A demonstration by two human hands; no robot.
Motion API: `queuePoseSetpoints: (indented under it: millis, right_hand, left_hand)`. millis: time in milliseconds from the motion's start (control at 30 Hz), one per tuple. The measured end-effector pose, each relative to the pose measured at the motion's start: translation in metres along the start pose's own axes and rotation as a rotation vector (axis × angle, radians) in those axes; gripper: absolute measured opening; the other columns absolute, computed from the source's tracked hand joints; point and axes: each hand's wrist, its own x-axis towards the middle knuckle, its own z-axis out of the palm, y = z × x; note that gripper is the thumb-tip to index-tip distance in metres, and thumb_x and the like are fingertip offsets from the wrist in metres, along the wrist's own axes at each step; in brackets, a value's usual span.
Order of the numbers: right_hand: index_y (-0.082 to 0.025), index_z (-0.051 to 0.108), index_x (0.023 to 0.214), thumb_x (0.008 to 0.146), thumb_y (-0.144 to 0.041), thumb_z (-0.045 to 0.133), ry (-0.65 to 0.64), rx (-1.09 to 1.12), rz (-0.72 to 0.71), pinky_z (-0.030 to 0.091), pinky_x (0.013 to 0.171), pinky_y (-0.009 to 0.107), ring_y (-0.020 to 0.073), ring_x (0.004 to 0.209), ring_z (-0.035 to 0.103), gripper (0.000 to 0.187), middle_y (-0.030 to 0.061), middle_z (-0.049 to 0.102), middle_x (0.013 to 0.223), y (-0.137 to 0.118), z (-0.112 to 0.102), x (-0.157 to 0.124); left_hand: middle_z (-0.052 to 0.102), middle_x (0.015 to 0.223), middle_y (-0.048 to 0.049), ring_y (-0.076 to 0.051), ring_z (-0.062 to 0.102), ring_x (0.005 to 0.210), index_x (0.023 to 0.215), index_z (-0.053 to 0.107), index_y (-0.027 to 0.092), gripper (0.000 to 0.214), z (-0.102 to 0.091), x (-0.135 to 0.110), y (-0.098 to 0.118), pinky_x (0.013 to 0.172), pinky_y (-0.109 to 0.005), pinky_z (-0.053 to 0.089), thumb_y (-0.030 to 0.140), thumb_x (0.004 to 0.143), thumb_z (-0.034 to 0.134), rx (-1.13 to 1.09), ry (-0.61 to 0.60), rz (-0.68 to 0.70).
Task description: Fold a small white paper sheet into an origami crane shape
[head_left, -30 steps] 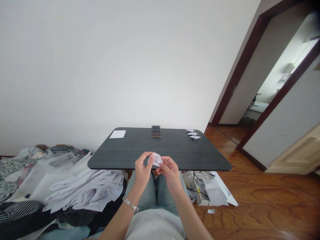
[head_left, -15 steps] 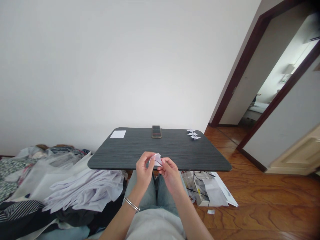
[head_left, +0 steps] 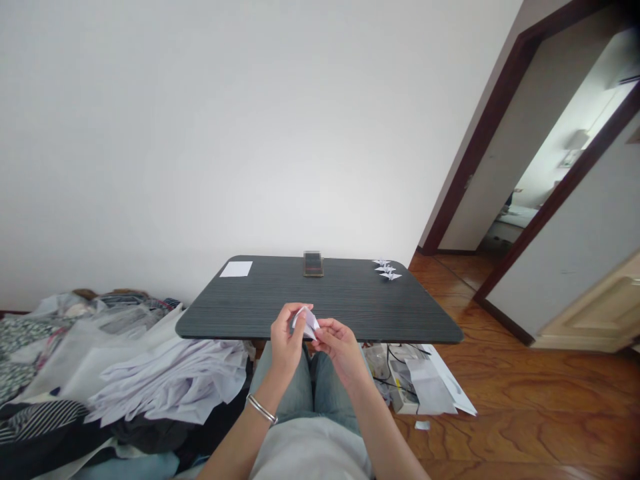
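While I watch, both hands, left hand (head_left: pixel 286 341) and right hand (head_left: pixel 340 345), pinch one folded white paper (head_left: pixel 306 321) at the tabletop's (head_left: pixel 350 303) near edge.

Both hands meet just over the near edge of a dark table (head_left: pixel 320 300), the left hand (head_left: pixel 286 343) and right hand (head_left: pixel 341 347) pinching a small folded white paper (head_left: pixel 306 320) between their fingertips. On the table's far side lie a white sheet (head_left: pixel 236 269) at the left, a phone (head_left: pixel 313 264) in the middle and three paper cranes (head_left: pixel 386 269) at the right. A heap of clothes and white cloth (head_left: pixel 150 380) lies on the left, and papers (head_left: pixel 425 380) rest on the wooden floor under the table's right end.
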Motion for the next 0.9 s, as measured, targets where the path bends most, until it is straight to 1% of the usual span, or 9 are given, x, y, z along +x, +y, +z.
queuePoseSetpoints:
  millis: [133, 233, 300, 367, 433, 500, 633, 800, 900]
  right_hand:
    - [-0.016, 0.066, 0.077, 0.062, -0.026, 0.074, 0.068, -0.08, -0.12, 0.048, 0.05, 0.021, 0.0103, 0.048, 0.057, 0.02, -0.002, 0.063, 0.056, 0.0018, 0.0023, -0.0009]
    - [-0.017, 0.066, 0.077, 0.064, -0.026, 0.073, 0.097, -0.105, -0.172, 0.047, 0.05, 0.022, 0.0099, 0.048, 0.055, 0.017, -0.003, 0.062, 0.055, 0.0022, 0.0051, -0.002]
    - [-0.017, 0.066, 0.076, 0.064, -0.025, 0.072, 0.102, -0.112, -0.2, 0.046, 0.051, 0.022, 0.01, 0.049, 0.055, 0.015, -0.003, 0.062, 0.056, 0.0021, 0.0071, -0.0031]
    - [-0.018, 0.066, 0.075, 0.065, -0.025, 0.072, 0.101, -0.118, -0.219, 0.046, 0.051, 0.022, 0.0103, 0.049, 0.055, 0.014, -0.0028, 0.063, 0.057, 0.0018, 0.0086, -0.0042]
    - [-0.018, 0.066, 0.076, 0.065, -0.025, 0.072, 0.1, -0.125, -0.221, 0.046, 0.051, 0.022, 0.0108, 0.05, 0.056, 0.014, -0.0024, 0.063, 0.057, 0.0013, 0.0094, -0.005]
    - [-0.018, 0.067, 0.078, 0.065, -0.025, 0.072, 0.096, -0.129, -0.21, 0.047, 0.052, 0.023, 0.0111, 0.051, 0.057, 0.016, -0.002, 0.064, 0.058, 0.001, 0.0094, -0.0053]
    - [-0.018, 0.067, 0.077, 0.065, -0.026, 0.073, 0.093, -0.123, -0.193, 0.047, 0.052, 0.022, 0.0105, 0.051, 0.057, 0.016, -0.002, 0.064, 0.058, 0.001, 0.0083, -0.0054]
    - [-0.017, 0.067, 0.077, 0.064, -0.026, 0.074, 0.085, -0.113, -0.189, 0.047, 0.052, 0.022, 0.01, 0.051, 0.056, 0.017, -0.0026, 0.063, 0.058, 0.0019, 0.0072, -0.0057]
    - [-0.017, 0.067, 0.076, 0.064, -0.027, 0.074, 0.084, -0.116, -0.186, 0.047, 0.052, 0.021, 0.01, 0.051, 0.056, 0.017, -0.0022, 0.064, 0.058, 0.0017, 0.0069, -0.0061]
  left_hand:
    - [0.063, 0.096, -0.0077, -0.019, 0.059, 0.089, 0.092, 0.058, 0.017, 0.017, 0.0008, -0.001, 0.0015, 0.08, -0.03, 0.046, 0.028, 0.084, 0.048, -0.003, -0.036, 0.013]
    - [0.062, 0.098, -0.0069, -0.019, 0.059, 0.091, 0.097, 0.057, 0.018, 0.022, 0.0033, -0.0026, 0.003, 0.082, -0.031, 0.046, 0.027, 0.078, 0.058, 0.025, -0.084, 0.043]
    - [0.061, 0.098, -0.0064, -0.02, 0.059, 0.091, 0.098, 0.056, 0.018, 0.026, 0.0053, -0.0029, 0.0034, 0.082, -0.031, 0.046, 0.025, 0.073, 0.063, 0.068, -0.075, 0.056]
    - [0.062, 0.097, -0.0061, -0.019, 0.059, 0.089, 0.097, 0.056, 0.018, 0.025, 0.0068, -0.0023, 0.0034, 0.081, -0.031, 0.047, 0.022, 0.073, 0.063, 0.1, -0.036, 0.05]
    - [0.062, 0.096, -0.0057, -0.019, 0.059, 0.088, 0.096, 0.057, 0.018, 0.021, 0.0071, -0.0012, 0.0038, 0.08, -0.031, 0.047, 0.02, 0.075, 0.059, 0.125, -0.005, 0.043]
    - [0.062, 0.096, -0.005, -0.018, 0.059, 0.089, 0.095, 0.057, 0.018, 0.018, 0.0063, -0.0003, 0.0047, 0.08, -0.03, 0.046, 0.018, 0.077, 0.056, 0.143, -0.003, 0.046]
    - [0.063, 0.098, -0.0056, -0.018, 0.059, 0.091, 0.095, 0.057, 0.018, 0.016, 0.0043, -0.0002, 0.0064, 0.081, -0.029, 0.046, 0.019, 0.08, 0.052, 0.121, -0.045, 0.029]
    - [0.064, 0.101, -0.0068, -0.018, 0.06, 0.093, 0.102, 0.053, 0.018, 0.02, 0.0037, -0.0009, 0.0043, 0.083, -0.03, 0.044, 0.021, 0.083, 0.05, 0.042, -0.083, 0.022]
    - [0.064, 0.101, -0.0073, -0.018, 0.059, 0.093, 0.103, 0.052, 0.018, 0.021, 0.0029, -0.0002, 0.0029, 0.084, -0.03, 0.044, 0.022, 0.083, 0.051, 0.033, -0.099, 0.014]
